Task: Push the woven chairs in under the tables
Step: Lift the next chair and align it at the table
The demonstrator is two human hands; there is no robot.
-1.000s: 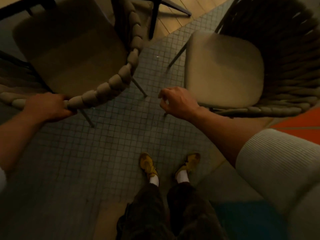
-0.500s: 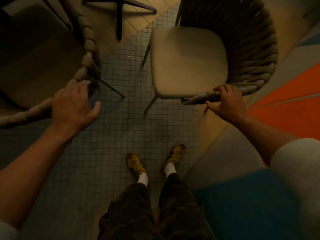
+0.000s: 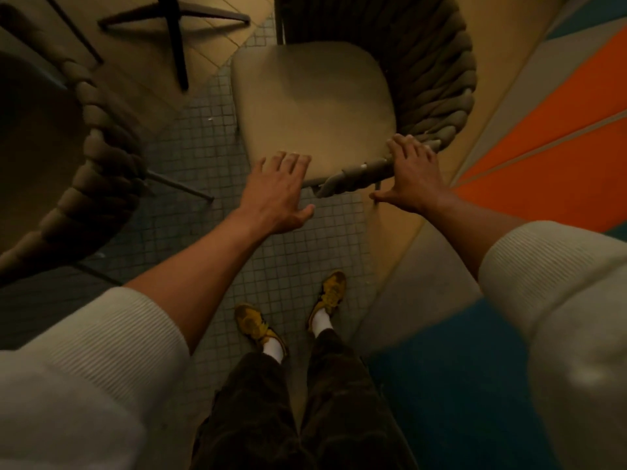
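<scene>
A woven chair (image 3: 312,106) with a tan seat cushion and a thick braided rope back stands ahead of me, centre right. My right hand (image 3: 412,174) lies over the near end of its rope armrest (image 3: 353,176), fingers curled on the rim and thumb spread below. My left hand (image 3: 280,188) is flat and spread, its fingertips at the cushion's front edge, holding nothing. A second woven chair (image 3: 98,164) stands at the left with its braided rim toward me; neither hand touches it.
A black table base (image 3: 176,32) with crossed feet stands on the floor beyond the chairs. Small grey mosaic tiles (image 3: 190,157) cover the floor between the chairs. Orange (image 3: 543,157) and teal floor panels lie to the right. My yellow shoes (image 3: 252,322) are below.
My left hand has let go of the left chair's rope rim and moved right to the other chair's seat edge. My right hand reached that chair's armrest and stays there.
</scene>
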